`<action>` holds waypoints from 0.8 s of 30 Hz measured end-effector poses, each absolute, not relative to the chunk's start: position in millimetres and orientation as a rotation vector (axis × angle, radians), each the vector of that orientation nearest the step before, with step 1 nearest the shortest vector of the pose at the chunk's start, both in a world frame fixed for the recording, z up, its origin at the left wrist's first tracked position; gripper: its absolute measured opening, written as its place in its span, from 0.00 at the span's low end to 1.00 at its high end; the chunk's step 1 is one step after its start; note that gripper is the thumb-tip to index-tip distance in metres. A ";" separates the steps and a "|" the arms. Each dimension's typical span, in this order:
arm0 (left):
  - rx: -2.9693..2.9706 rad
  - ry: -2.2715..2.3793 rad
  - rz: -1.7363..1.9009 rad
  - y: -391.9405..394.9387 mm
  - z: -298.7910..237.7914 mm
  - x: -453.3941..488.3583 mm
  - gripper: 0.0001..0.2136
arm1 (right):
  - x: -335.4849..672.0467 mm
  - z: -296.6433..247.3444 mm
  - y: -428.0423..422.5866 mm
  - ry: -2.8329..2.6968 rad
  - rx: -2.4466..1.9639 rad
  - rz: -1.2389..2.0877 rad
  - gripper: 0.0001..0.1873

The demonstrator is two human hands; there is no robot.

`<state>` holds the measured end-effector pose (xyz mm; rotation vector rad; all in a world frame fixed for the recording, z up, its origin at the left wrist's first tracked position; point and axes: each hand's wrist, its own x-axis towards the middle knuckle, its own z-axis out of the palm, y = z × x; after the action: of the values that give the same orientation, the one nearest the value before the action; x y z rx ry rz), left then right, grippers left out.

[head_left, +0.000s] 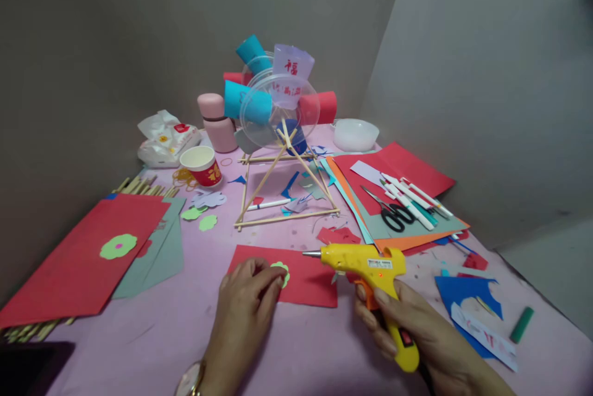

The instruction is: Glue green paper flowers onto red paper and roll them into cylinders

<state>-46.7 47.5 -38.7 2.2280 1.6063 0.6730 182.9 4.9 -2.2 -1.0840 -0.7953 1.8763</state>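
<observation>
Red sheet (69, 266) with a green flower on it lies well left of the left hand (243, 306), grey sheets (160, 263) under its edge. Farther out past those fingers, a paper cup (199, 166) has a gold character I can't make out. Left fingers are bunched narrow at the edge of a pale green flower cutout (284, 277) on a red card (310, 278); can't tell if they're gripping it. Beyond them stands a stick frame (264, 183) with cups round clear discs, the lilac cup (291, 57) reading 福 in red. Right fingers are wrapped round a yellow glue gun (359, 257), label (380, 264) too small to read. Barrel's long axis runs roughly level, nozzle (311, 254) aimed left just beyond the left fingertips, handle slanting down into the right hand (412, 319). Scissors (393, 218) and pens (417, 210) sit past the right fingers, with a blue scrap (466, 291) and green stick (522, 325) to their right.
</observation>
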 end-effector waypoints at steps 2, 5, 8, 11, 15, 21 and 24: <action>2.240 1.598 0.677 48.3 -38.4 -46.4 0.08 | 184.0 -5.9 5.0 -0.738 -1.031 1.888 0.17; 2.228 1.578 0.714 49.0 -38.7 -46.4 0.08 | 183.8 -7.2 5.8 -0.700 -0.987 1.892 0.17; 2.145 1.594 0.896 47.4 -39.2 -48.2 0.09 | 183.6 -4.0 6.0 -0.651 -0.974 1.899 0.16; 2.163 1.619 1.036 44.9 -39.5 -52.0 0.09 | 185.2 -1.1 4.7 -0.632 -0.981 1.879 0.15; 2.313 1.634 1.021 43.4 -35.5 -57.9 0.10 | 188.5 -0.8 2.3 -0.552 -0.964 1.867 0.17; 2.609 1.543 0.686 45.5 -30.3 -62.8 0.11 | 197.6 -1.4 -8.1 -0.478 -0.854 1.795 0.16; 2.701 1.486 0.724 50.3 -42.4 -67.7 0.09 | 209.8 -2.5 -23.4 -0.442 -0.867 1.689 0.17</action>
<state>-67.7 50.3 -42.4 2.7006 1.4861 0.7237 209.8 -23.4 -2.5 -0.8669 -0.4424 1.6891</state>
